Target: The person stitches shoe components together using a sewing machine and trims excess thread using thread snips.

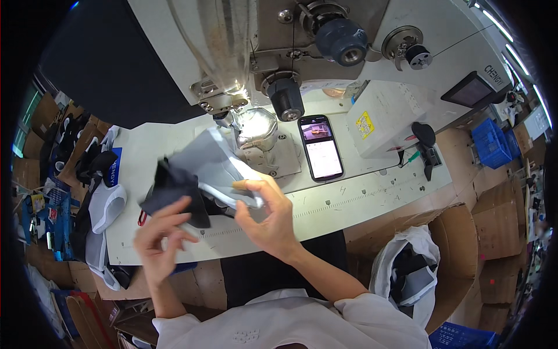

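Note:
A shoe upper (218, 160) in grey, white and black fabric is held over the sewing machine's bed, below the lit needle area (256, 125). My right hand (270, 218) pinches its right edge between thumb and index finger. A small tan piece (239, 185) shows at that index fingertip; I cannot tell what it is. The upper's black part (177, 195) hangs to the left and is smeared by motion. My left hand (163, 238) is just beneath that black part, fingers bent and apart, with nothing visible in them.
A phone (321, 148) lies on the white table (372, 189) right of the machine post. Several other uppers (107, 206) hang over the table's left edge. At the lower right, a cardboard box (456, 250) holds a white bag (421, 244) of pieces. The machine head (343, 75) overhangs everything.

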Available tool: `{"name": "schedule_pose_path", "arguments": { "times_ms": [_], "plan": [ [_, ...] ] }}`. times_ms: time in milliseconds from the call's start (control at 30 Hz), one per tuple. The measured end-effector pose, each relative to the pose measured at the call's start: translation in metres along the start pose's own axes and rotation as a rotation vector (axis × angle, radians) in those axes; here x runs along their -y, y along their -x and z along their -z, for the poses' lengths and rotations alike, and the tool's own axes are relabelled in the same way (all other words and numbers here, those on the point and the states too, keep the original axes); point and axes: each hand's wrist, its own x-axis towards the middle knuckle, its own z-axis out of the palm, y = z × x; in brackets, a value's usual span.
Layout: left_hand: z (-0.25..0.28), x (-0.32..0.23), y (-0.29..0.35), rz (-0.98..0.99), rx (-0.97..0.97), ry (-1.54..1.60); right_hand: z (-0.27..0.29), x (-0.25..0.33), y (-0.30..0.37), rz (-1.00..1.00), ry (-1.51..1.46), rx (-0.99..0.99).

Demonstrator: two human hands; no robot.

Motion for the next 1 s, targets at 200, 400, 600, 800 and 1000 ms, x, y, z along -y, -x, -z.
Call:
{"name": "schedule_pose_path", "arguments": {
  "times_ms": [200,400,600,800,1000],
  "plan": [
    [0.022,0.011,-0.006,-0.058,-0.084,-0.330,0.024,-0.013,-0.006,-0.054,0.091,0.031],
    [-0.009,-0.005,-0.023,0.009,0.308,-0.593,0.035,-0.021,-0.010,0.016,0.094,0.086],
    [-0.015,0.004,-0.012,0.031,0.448,-0.653,0.029,-0.020,-0.003,-0.186,0.104,0.016],
    [-0.025,-0.001,0.013,0.158,-0.100,0.187,0.033,-0.028,0.006,-0.141,0.315,0.053],
    [-0.052,-0.004,0.051,-0.019,-0.540,-0.011,0.007,-0.020,0.013,-0.445,-0.378,0.464]
  ]
}}
